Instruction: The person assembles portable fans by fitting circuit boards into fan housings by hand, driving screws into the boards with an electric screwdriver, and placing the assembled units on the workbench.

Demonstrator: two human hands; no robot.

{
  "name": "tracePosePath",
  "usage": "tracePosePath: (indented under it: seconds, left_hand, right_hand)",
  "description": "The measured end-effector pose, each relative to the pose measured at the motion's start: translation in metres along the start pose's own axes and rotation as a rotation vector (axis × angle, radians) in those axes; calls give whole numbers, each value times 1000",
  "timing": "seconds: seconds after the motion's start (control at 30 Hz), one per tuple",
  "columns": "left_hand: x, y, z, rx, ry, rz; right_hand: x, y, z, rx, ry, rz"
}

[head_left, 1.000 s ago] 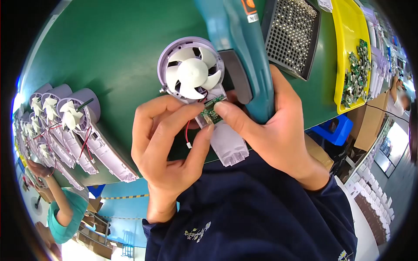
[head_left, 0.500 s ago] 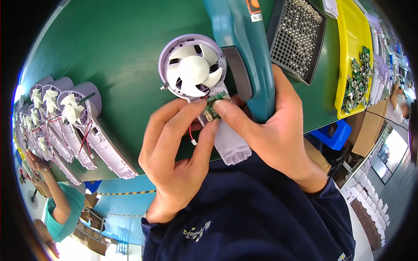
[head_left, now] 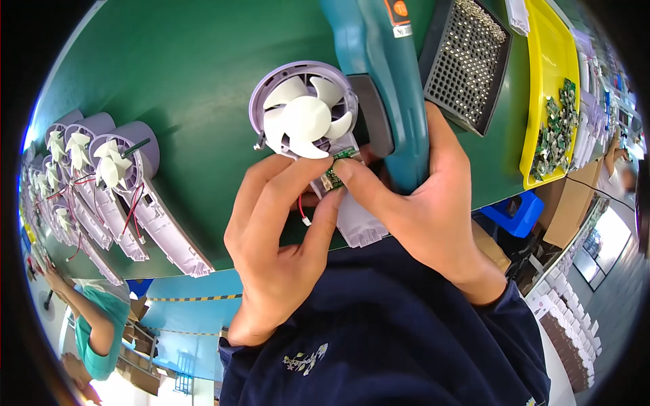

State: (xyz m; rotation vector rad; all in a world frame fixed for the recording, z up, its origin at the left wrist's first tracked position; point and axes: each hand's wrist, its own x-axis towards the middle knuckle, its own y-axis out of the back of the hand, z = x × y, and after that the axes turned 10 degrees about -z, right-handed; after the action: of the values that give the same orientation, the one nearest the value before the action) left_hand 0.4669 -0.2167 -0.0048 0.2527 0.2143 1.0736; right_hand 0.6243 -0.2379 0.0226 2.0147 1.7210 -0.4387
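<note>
A small green circuit board (head_left: 333,177) lies in the handle part of a lilac handheld-fan housing (head_left: 362,227), below the round head with its white fan blades (head_left: 306,120). My left hand (head_left: 281,233) is closed in a pinch at the board's left side, index finger and thumb on it. A red wire with a white plug (head_left: 306,220) hangs beside those fingers. My right hand (head_left: 426,203) presses its thumb on the board's upper right. Its other fingers go behind a teal electric screwdriver (head_left: 406,115), which rests in the grip; the fingertips are hidden.
Several fan housings (head_left: 162,230) lie in rows at the left on the green table (head_left: 196,61). A black screw tray (head_left: 467,68) and a yellow bin (head_left: 538,135) of circuit boards (head_left: 556,128) stand at the right. Another person's arm (head_left: 95,318) is at lower left.
The fan head has shifted slightly right and down, and its blades have turned. The board now sits lower within the handle, more covered by my fingers. Both hands stay on it.
</note>
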Motion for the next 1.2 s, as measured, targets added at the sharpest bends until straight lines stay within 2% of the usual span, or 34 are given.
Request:
tracePosePath:
  seconds: [0.17,0.43,0.83,0.9,1.03,1.07,1.2]
  left_hand:
    - [1,-3,1,8,-11,20]
    - [2,-5,-2,38,-46,44]
    - [1,2,3,-172,113,-2]
    - [0,1,11,-374,179,53]
    - [-8,2,-3,-157,93,56]
    - [-5,-2,1,-225,129,133]
    - [2,0,5,-296,206,137]
  right_hand:
    - [-1,2,3,-67,89,13]
    - [1,2,4,-73,61,-2]
    - [1,-2,5,-76,98,24]
    - [0,-3,5,-79,92,20]
    - [-3,-6,3,-51,58,26]
    - [-3,-5,2,-56,49,32]
    - [-1,-5,7,-85,111,56]
